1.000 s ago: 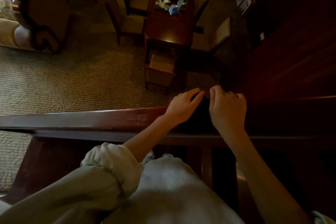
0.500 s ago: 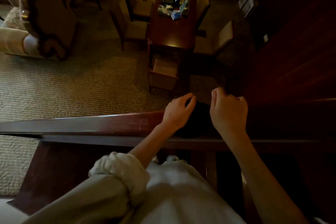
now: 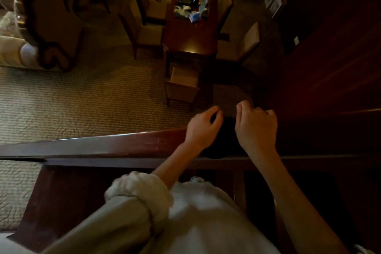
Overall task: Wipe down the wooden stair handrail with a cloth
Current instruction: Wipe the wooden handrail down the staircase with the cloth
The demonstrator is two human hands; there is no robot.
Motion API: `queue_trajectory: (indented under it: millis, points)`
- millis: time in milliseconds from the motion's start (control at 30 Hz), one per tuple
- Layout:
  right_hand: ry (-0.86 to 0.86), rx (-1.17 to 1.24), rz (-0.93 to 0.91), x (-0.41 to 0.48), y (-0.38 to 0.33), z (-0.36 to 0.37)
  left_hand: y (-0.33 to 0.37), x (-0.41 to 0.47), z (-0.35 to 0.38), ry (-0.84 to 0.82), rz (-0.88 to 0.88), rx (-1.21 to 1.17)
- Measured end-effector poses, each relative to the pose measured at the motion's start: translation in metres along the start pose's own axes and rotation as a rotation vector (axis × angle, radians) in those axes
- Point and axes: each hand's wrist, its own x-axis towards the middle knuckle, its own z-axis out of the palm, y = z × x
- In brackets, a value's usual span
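Note:
A dark red wooden handrail (image 3: 107, 145) runs across the view from left to right. A dark cloth (image 3: 226, 138) lies draped over its top, hard to make out in the shadow. My left hand (image 3: 203, 128) holds the cloth's left side with curled fingers. My right hand (image 3: 255, 126) grips the cloth's right side, fingers curled over its far edge. Both hands sit on the rail, a short gap apart.
Below the rail lies a carpeted room with a wooden table (image 3: 190, 35), several chairs (image 3: 182, 86) and an armchair (image 3: 41, 27) at the left. Dark wood panelling (image 3: 334, 57) rises at the right. Balusters (image 3: 240, 189) stand under the rail.
My hands have drawn slightly apart on the cloth. My left fingers curled in more. The view tilted a little, so the rail sits lower in the frame.

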Motion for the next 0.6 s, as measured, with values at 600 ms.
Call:
queue_trajectory:
  millis: [600]
  points:
    - [-0.066, 0.036, 0.014, 0.001, -0.001, -0.005, -0.032, 0.003, -0.012, -0.03, -0.083, -0.078]
